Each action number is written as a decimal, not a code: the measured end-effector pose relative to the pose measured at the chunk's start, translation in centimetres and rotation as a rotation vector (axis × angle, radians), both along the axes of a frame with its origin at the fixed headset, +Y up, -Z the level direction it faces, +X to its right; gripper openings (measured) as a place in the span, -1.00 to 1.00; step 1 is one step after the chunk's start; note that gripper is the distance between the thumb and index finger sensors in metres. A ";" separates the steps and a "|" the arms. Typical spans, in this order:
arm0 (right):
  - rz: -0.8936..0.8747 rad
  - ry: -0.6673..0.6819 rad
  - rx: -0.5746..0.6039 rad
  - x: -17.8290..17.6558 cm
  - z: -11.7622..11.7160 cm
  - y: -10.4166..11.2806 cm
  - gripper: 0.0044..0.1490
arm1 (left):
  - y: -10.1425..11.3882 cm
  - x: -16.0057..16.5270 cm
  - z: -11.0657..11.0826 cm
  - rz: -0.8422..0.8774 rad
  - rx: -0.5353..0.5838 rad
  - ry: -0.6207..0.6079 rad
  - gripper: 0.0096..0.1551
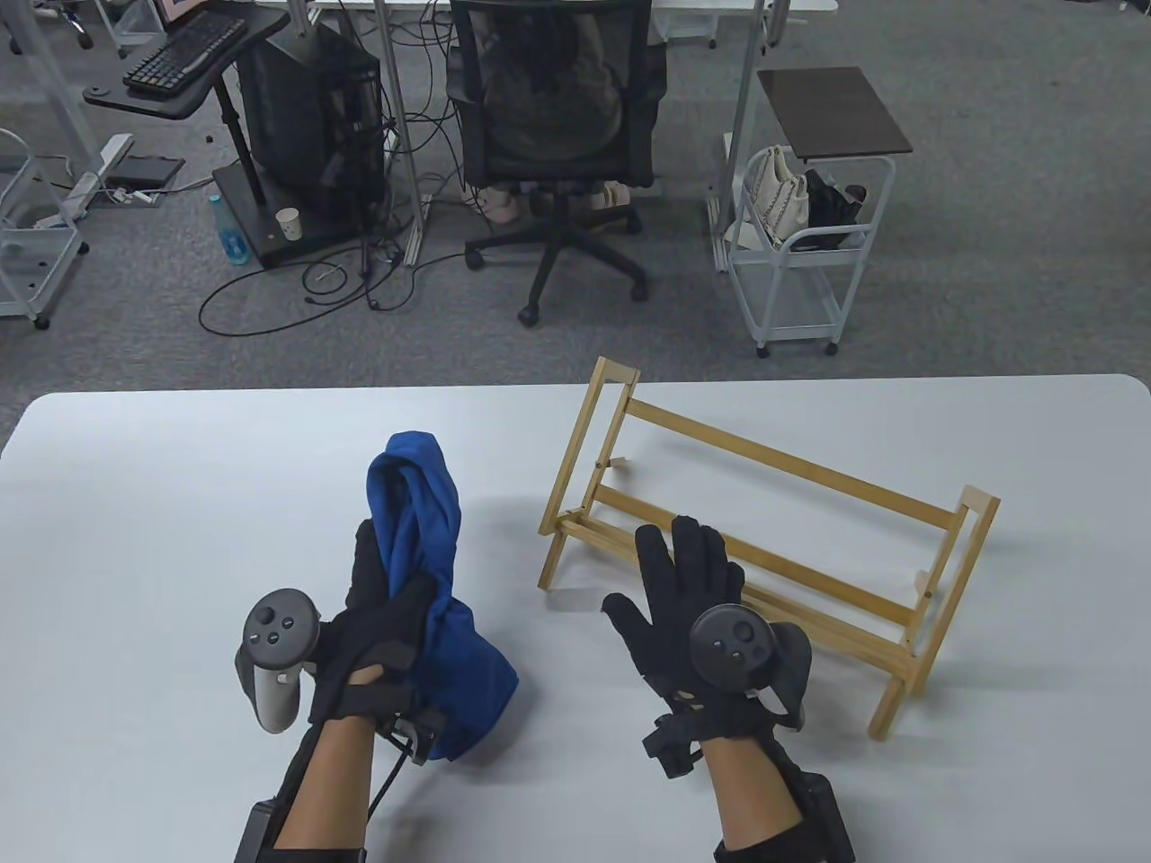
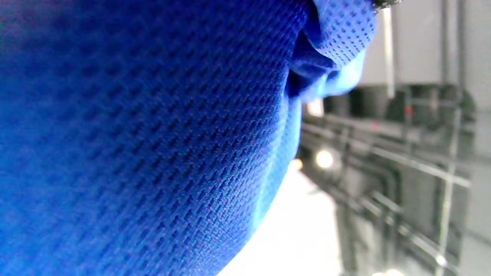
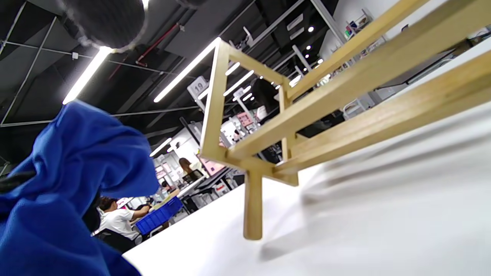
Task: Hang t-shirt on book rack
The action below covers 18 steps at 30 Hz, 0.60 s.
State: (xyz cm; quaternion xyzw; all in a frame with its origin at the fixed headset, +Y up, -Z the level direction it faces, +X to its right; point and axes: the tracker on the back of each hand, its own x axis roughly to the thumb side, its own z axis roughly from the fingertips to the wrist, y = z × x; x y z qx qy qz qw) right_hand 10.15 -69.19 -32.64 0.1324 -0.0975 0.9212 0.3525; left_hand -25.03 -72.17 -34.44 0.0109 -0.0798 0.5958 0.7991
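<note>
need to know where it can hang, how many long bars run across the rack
4: a top bar, a middle bar partly behind the right hand, and two low ones, and. The hand may hide more.

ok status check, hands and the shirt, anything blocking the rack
Left hand grips bunched blue t-shirt, lifted. Right hand open, empty, in front of wooden book rack. Rack bare, upright; nothing between shirt and rack.

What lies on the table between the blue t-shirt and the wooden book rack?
Only bare white table lies between the bunched blue t-shirt and the wooden slatted book rack, as the table view shows.
</note>
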 end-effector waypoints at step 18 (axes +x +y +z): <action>-0.101 0.170 -0.041 -2.4 0.9 -0.1 -0.03 | 1.3 6.2 1.1 -0.038 0.126 -0.184 -0.07</action>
